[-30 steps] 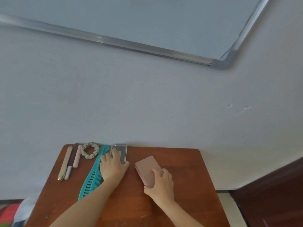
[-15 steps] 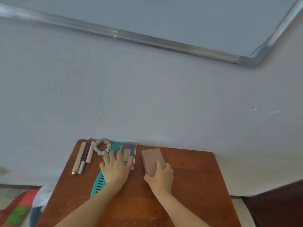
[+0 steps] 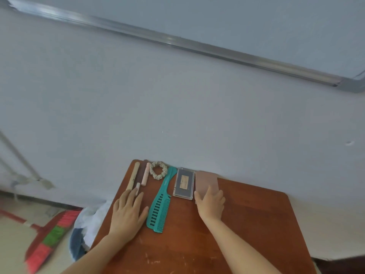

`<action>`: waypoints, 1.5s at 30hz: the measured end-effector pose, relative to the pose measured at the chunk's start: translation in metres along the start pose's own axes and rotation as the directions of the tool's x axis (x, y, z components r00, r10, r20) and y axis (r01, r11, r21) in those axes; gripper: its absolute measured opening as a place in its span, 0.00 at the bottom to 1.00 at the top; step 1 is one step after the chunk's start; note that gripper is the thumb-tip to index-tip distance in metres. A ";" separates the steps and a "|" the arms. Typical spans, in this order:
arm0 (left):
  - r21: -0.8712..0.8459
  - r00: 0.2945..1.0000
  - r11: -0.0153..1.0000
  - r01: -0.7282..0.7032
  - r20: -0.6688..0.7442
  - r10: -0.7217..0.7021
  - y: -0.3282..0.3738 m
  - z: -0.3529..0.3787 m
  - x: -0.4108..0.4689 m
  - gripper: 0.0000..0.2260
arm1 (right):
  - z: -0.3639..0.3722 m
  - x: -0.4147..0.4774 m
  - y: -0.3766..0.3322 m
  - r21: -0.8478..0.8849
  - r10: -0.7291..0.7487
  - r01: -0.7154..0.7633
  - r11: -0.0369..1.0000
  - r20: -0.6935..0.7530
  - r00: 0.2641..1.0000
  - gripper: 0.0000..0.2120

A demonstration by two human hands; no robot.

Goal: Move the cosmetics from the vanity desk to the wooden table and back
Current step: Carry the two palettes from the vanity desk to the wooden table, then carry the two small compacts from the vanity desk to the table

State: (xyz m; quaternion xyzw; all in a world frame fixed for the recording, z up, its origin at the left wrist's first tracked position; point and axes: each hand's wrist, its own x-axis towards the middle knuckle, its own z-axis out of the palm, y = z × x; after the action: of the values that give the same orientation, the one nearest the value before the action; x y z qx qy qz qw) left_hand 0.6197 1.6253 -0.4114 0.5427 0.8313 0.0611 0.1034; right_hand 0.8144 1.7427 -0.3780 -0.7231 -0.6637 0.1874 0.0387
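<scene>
The wooden worktop point(image 3: 256, 224) carries everything, and we judge the cosmetics are being lined up along its far edge by the wall. Our left grip point(image 3: 128, 212) lies released and flat on the wood, fingers straight, probably steadying us while it nudges the row. Our right grip point(image 3: 211, 204) rests over the near end of the pink case point(image 3: 206, 181), fingers flat on top and thumb along its left edge. It is pressing rather than clenched, likely to slide the case square.

The teal comb point(image 3: 160, 204) lies between the two grips, just right of the left thumb, handle pointing away. The dark clear-lidded palette point(image 3: 183, 183) sits just left of the right grip, touching the pink case. The scrunchie point(image 3: 158, 170) lies beyond the left grip. Three slim sticks point(image 3: 140, 175) lie side by side ahead of the left fingertips, which seem to touch their near ends.
</scene>
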 end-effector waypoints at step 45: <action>-0.146 0.125 0.112 -0.983 -0.083 0.989 0.188 -0.034 -0.309 0.28 | -0.035 -0.503 0.226 0.209 0.642 -0.626 0.752 -0.448 0.622 0.22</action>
State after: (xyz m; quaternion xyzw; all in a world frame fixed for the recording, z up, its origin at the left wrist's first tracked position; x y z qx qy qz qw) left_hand 0.8996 1.4188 -0.3058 0.9468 0.2542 0.1727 0.0959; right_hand 1.0148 1.2330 -0.3034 -0.9319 -0.3301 0.0085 0.1499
